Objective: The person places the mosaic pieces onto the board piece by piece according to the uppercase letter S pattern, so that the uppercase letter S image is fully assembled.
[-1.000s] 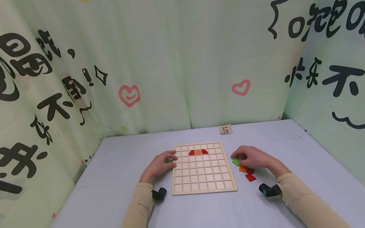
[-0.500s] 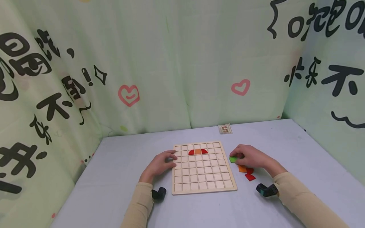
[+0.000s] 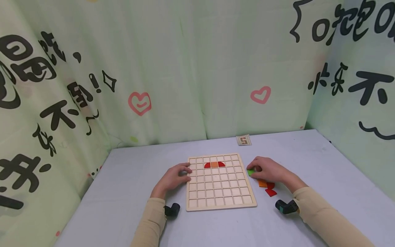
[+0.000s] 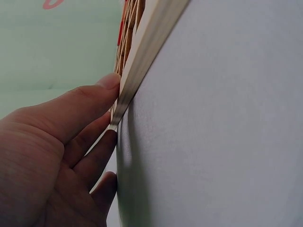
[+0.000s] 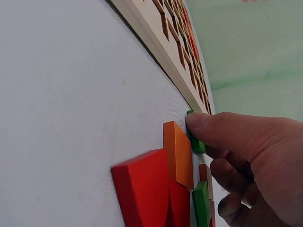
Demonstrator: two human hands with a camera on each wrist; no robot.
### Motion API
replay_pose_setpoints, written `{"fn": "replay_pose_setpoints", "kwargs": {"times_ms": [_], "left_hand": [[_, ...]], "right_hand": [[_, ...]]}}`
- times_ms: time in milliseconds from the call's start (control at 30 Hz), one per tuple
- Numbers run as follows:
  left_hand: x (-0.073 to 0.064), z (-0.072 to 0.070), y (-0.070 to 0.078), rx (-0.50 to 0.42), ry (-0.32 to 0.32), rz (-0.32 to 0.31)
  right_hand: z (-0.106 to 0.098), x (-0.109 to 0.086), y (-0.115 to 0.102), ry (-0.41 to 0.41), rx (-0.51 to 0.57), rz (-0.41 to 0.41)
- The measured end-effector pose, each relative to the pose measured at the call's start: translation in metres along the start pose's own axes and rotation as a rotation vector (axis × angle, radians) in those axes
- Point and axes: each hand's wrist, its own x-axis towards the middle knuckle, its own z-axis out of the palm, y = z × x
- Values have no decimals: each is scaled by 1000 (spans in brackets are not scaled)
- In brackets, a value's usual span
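Observation:
A wooden grid board lies on the table with two red rounded pieces and an orange square between them in an upper row. At its left edge rests my left hand, thumb and fingertips spread along the rim, as the left wrist view shows. Beside the right edge, my right hand pinches a green piece close to the board, the thumb on its face. Below that hand lie an orange piece and red pieces. Another green block sits under its curled fingers.
A small card with a grid picture lies near the table's far edge. Printed curtains hang behind and at both sides of the white-covered table.
My right hand has drawn the green piece left, away from the other loose pieces and up to the board's right edge. The left hand and board have stayed put.

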Motion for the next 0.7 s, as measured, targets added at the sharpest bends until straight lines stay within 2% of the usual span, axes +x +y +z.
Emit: {"fn": "replay_pose_setpoints", "kwargs": {"times_ms": [133, 700], "left_hand": [[0, -1, 0, 0, 3, 10], [-1, -2, -1, -12, -3, 17]], "right_hand": [[-1, 1, -2, 9, -2, 16], [-4, 15, -16, 104, 11, -12]]}}
